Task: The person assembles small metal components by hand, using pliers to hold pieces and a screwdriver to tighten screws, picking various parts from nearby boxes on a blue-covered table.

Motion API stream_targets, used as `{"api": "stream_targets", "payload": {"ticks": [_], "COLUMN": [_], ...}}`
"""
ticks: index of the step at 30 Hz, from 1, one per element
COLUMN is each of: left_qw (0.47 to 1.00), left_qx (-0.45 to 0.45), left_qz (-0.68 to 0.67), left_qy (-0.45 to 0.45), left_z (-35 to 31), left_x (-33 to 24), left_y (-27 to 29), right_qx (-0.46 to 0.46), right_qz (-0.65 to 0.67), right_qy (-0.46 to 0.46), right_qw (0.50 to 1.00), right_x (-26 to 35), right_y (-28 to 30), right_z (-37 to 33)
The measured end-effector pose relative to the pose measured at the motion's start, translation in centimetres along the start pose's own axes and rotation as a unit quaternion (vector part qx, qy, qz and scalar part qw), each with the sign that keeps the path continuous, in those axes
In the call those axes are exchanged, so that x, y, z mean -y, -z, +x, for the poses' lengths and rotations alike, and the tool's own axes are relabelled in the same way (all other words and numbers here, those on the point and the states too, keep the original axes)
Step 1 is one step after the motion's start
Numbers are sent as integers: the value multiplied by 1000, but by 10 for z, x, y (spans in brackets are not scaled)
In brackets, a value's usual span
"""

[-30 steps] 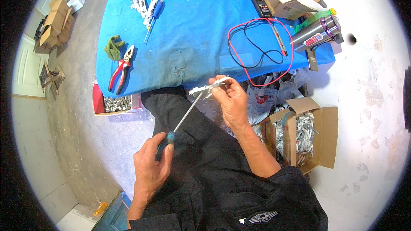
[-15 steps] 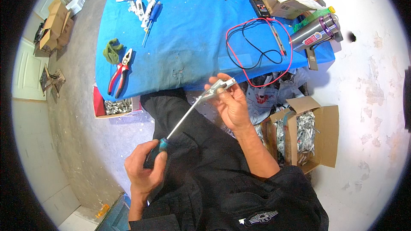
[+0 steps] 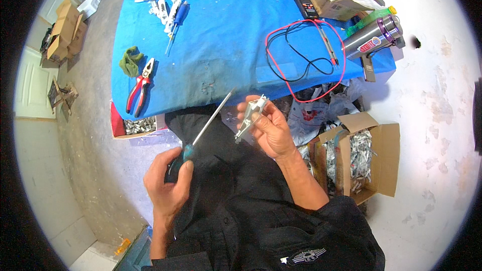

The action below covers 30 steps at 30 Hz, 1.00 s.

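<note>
My left hand [image 3: 168,180] is closed round the dark teal handle of a screwdriver [image 3: 212,119], whose long metal shaft slants up to the right. Its tip ends in the air, a little left of the other hand. In my right hand [image 3: 271,130], thumb and fingers pinch a narrow white and metallic part [image 3: 252,115], held tilted over my lap. The fingers cover some of it, and its exact kind does not show. Tip and part are apart. Both hands are just in front of the blue-covered table [image 3: 226,40].
Red-handled pliers [image 3: 139,88] and a green cloth [image 3: 131,61] lie at the table's left. Several similar parts [image 3: 168,7] lie beside a blue screwdriver [image 3: 178,20]. A multimeter [image 3: 305,7] with leads and a steel flask [image 3: 371,37] are right. Below stands a carton of scraps [image 3: 384,165].
The screwdriver tip has come away from the white part, its shaft turning more upright. My right hand has lowered slightly and turned the part to a steeper angle.
</note>
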State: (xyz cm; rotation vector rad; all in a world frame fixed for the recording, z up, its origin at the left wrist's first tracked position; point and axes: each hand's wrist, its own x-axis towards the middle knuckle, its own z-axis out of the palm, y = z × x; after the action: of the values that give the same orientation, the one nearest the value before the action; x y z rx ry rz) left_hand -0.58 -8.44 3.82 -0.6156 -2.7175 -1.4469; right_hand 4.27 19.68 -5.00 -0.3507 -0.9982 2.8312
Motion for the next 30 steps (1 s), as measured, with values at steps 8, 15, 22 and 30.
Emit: {"api": "stream_targets", "payload": {"ticks": [8, 15, 22, 30], "left_qw": [997, 998, 985, 959], "left_qx": [0, -26, -52, -29], "left_qz": [-56, 2, 126, 245], "left_qy": [61, 52, -105, -138], "left_z": [9, 31, 119, 175], "left_x": [-3, 5, 41, 64], "left_y": [-14, -22, -50, -67], "right_qx": [-47, -109, -123, -129], "right_qz": [-223, -298, -359, -357], "right_qy": [76, 104, 146, 154], "right_qw": [971, 943, 914, 912], "right_x": [1, -2, 2, -3], "right_y": [-8, -12, -33, -44], "right_z": [-1, 2, -3, -4]}}
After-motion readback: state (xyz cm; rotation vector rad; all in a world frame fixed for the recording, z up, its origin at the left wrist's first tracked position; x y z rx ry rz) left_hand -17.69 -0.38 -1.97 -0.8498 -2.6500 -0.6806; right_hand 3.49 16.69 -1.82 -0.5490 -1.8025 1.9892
